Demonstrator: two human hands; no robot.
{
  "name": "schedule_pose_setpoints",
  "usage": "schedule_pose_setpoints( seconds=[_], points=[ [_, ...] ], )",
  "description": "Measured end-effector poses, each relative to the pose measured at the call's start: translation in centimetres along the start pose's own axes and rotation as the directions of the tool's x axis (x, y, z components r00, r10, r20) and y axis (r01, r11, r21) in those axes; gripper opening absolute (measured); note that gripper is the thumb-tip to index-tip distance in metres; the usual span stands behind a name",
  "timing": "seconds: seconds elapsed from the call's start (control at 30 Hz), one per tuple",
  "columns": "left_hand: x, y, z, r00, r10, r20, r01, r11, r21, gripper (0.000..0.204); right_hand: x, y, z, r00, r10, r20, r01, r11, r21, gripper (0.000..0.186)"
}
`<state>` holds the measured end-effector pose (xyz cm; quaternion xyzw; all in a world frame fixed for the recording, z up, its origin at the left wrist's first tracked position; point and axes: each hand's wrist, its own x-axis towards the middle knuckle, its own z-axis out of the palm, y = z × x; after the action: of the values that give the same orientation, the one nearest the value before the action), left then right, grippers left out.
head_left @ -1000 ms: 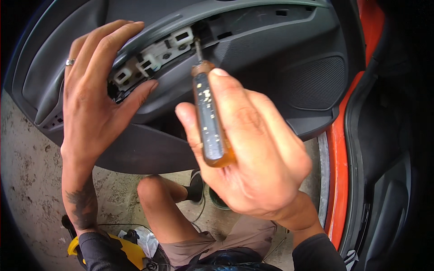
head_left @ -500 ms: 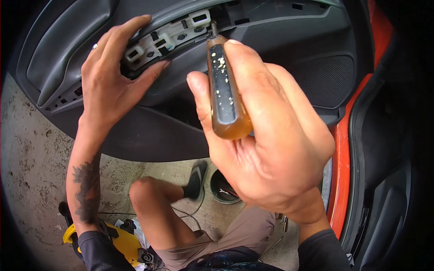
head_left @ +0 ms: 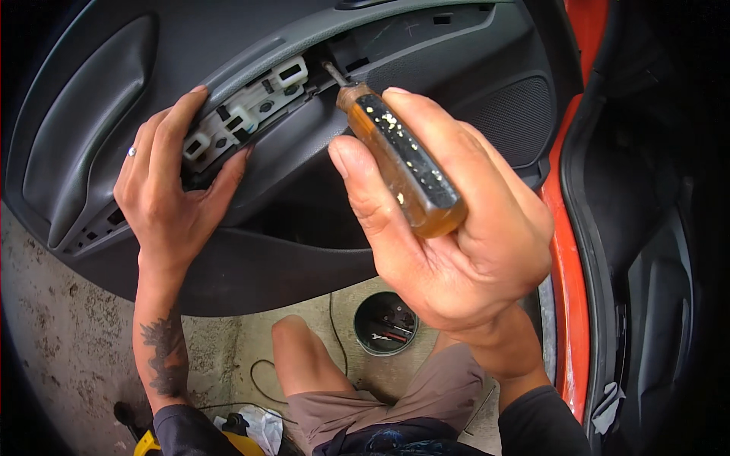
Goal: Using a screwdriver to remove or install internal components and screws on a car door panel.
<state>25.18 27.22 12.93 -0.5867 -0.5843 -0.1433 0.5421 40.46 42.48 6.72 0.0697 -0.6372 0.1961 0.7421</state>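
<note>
My right hand point(head_left: 471, 205) is wrapped around a screwdriver point(head_left: 403, 156) with an amber and black handle speckled with pale flecks. Its shaft slants up and left into the dark recess of the door panel point(head_left: 296, 182); the tip looks to be just past the end of a white plastic bracket point(head_left: 262, 102), but whether it touches anything there I cannot tell. That bracket lies along the armrest opening and has several rectangular openings. My left hand point(head_left: 169, 167) straddles its left end, fingers over the far edge and thumb along the near edge.
On the concrete floor point(head_left: 68, 296) stands a round dark container point(head_left: 386, 324) holding loose tools, near my knee. A cable point(head_left: 258, 380) curls beside it. Something yellow point(head_left: 242, 444) and white crumpled material point(head_left: 262, 429) lie low left. The red door frame point(head_left: 566, 304) rises at right.
The view has shifted, bringing the door panel lower and left and the round container fully into sight. The screwdriver's handle end has swung right. Both hands keep their hold.
</note>
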Motion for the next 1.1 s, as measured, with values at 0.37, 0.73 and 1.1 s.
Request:
schedule_pose_setpoints(
  seconds=[0.37, 0.73, 1.1],
  points=[
    [-0.5, -0.2, 0.5, 0.998, 0.029, -0.048, -0.028, 0.999, 0.03, 0.057, 0.2, -1.8, -0.5, 0.992, 0.088, 0.096, -0.072, 0.984, -0.164, 0.035],
    [-0.4, 0.0, 0.4, 0.999, -0.034, -0.038, 0.032, 0.997, -0.067, 0.055, -0.6, -0.4, 1.2, 0.993, -0.118, -0.028, 0.114, 0.986, -0.118, 0.033],
    [-0.6, 0.1, 0.5, 0.998, -0.054, -0.036, 0.052, 0.998, -0.044, 0.056, -0.7, 0.5, 1.3, 0.99, -0.077, -0.122, 0.071, 0.996, -0.053, 0.032]
  ],
)
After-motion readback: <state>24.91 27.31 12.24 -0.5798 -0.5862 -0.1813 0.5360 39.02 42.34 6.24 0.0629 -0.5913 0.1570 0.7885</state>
